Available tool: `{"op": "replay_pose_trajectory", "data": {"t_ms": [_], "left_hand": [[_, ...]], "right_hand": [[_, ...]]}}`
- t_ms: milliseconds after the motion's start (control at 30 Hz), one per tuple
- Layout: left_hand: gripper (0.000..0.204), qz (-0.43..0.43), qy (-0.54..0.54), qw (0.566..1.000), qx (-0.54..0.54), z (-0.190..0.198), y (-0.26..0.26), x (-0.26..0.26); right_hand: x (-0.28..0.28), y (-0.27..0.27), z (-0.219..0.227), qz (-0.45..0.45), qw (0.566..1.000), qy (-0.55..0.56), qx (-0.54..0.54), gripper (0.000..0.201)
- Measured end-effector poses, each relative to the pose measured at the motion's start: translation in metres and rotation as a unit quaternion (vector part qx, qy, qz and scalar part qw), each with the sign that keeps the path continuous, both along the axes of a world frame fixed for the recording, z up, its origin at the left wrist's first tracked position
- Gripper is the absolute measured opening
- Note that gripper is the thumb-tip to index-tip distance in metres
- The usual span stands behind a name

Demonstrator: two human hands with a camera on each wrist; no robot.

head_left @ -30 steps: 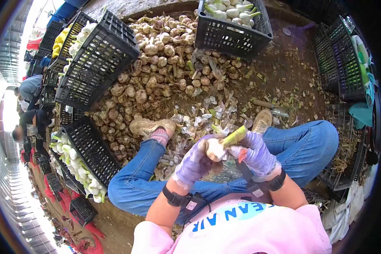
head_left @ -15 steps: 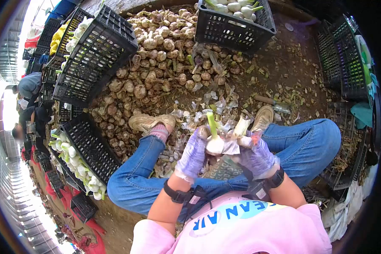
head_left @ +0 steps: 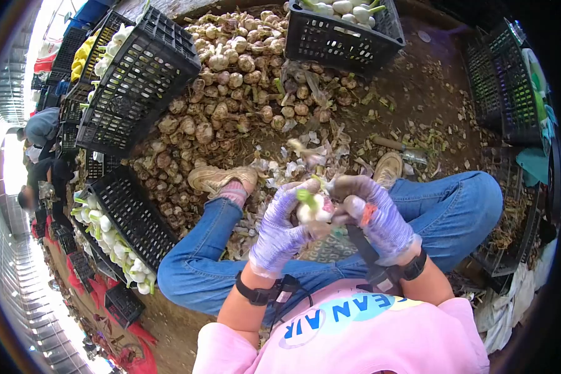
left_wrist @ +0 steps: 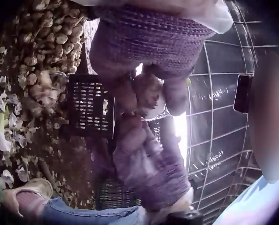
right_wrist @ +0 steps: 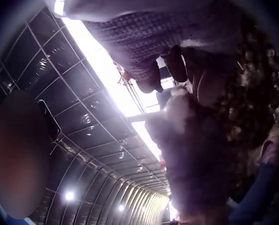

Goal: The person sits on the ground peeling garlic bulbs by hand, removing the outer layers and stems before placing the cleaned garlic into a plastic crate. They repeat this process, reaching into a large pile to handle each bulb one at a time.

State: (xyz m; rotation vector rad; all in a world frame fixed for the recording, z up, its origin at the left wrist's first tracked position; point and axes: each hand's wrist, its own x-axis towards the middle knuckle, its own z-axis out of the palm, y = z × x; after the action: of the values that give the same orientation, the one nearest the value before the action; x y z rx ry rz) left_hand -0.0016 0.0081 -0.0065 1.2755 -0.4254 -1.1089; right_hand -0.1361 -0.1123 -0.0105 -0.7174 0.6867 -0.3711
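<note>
A white garlic bulb (head_left: pixel 315 210) with a short green stem is held between two hands over the lap, in the head view. Both hands wear purple knit gloves under thin clear ones. My left hand (head_left: pixel 278 229) grips the bulb from its left side, thumb below and fingers above. Curled fingers of my right hand (head_left: pixel 381 219) pinch at the bulb's right side; an orange-red band circles one finger. In the left wrist view the bulb (left_wrist: pixel 150 96) shows between the gloved fingers, partly covered by them. A pale peeled strip (head_left: pixel 310 151), blurred, is above the peelings beyond the hands.
A heap of unpeeled garlic (head_left: pixel 230 81) covers the ground ahead. Black crates of cleaned garlic stand at the left (head_left: pixel 134 212) and at the back (head_left: pixel 346 40). Loose skins (head_left: pixel 274 168) lie between the shoes. A wooden-handled tool (head_left: pixel 389 143) lies beyond the right shoe.
The right hand pulled a stem piece with skins off the bulb and let it go forward; its fingers are back at the bulb. The left hand keeps the bulb and has turned it.
</note>
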Motion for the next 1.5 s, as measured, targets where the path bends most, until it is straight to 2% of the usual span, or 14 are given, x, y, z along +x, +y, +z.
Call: {"op": "replay_pose_trajectory", "data": {"t_ms": [67, 200, 367, 567, 633, 933, 967, 1000, 1067, 1167, 1233, 1300, 1400, 1500], "left_hand": [[0.074, -0.003, -0.053, 0.999, -0.011, -0.003, 0.0, -0.002], [0.066, -0.006, 0.015, 1.0, -0.011, 0.004, 0.001, 0.002], [0.056, 0.001, 0.017, 1.0, -0.022, 0.001, 0.005, 0.001], [0.049, -0.01, -0.168, 0.985, -0.033, -0.004, 0.0, 0.003], [0.034, -0.035, -0.452, 0.89, 0.053, 0.009, -0.002, 0.006], [0.028, 0.011, -0.331, 0.944, 0.005, 0.014, -0.001, 0.005], [0.028, 0.02, -0.356, 0.934, 0.007, 0.012, -0.002, 0.002], [0.028, 0.029, -0.38, 0.925, 0.009, 0.012, -0.003, 0.001], [0.027, 0.017, -0.414, 0.91, 0.019, 0.013, -0.003, 0.0], [0.027, 0.01, -0.393, 0.92, 0.01, 0.012, -0.001, 0.004], [0.028, -0.027, -0.157, 0.986, -0.054, 0.015, 0.002, 0.013], [0.028, -0.032, -0.043, 0.994, -0.096, 0.014, 0.01, 0.014], [0.029, 0.03, 0.153, 0.964, -0.215, 0.005, 0.006, 0.011], [0.053, 0.163, 0.302, 0.93, -0.133, 0.003, 0.005, 0.015]], "right_hand": [[0.001, 0.002, 0.0, 0.103, 0.973, 0.046, -0.199, 0.023], [0.004, -0.001, 0.006, 0.076, 0.996, 0.02, 0.038, 0.026], [0.003, 0.008, -0.004, 0.079, 0.996, -0.018, -0.049, 0.026], [0.002, 0.009, -0.007, 0.097, 0.955, 0.067, -0.272, 0.019], [0.004, 0.014, -0.012, 0.056, 0.952, 0.094, -0.284, 0.015], [0.011, 0.006, 0.002, 0.049, 0.954, 0.058, -0.29, 0.017], [0.011, 0.009, 0.013, 0.06, 0.993, 0.04, -0.089, 0.017], [0.01, 0.01, 0.011, 0.06, 0.993, 0.039, -0.089, 0.017], [0.009, 0.01, 0.006, 0.091, 0.941, 0.103, -0.31, 0.017], [0.009, 0.002, 0.005, 0.085, 0.947, 0.108, -0.292, 0.011], [0.008, -0.007, 0.0, 0.052, 0.975, 0.087, -0.197, 0.009], [0.009, -0.019, -0.003, 0.065, 0.982, 0.097, -0.149, 0.012], [0.009, -0.019, -0.001, 0.075, 0.994, 0.057, -0.061, 0.016], [0.007, -0.016, 0.012, 0.067, 0.983, -0.157, 0.074, 0.01]]}}
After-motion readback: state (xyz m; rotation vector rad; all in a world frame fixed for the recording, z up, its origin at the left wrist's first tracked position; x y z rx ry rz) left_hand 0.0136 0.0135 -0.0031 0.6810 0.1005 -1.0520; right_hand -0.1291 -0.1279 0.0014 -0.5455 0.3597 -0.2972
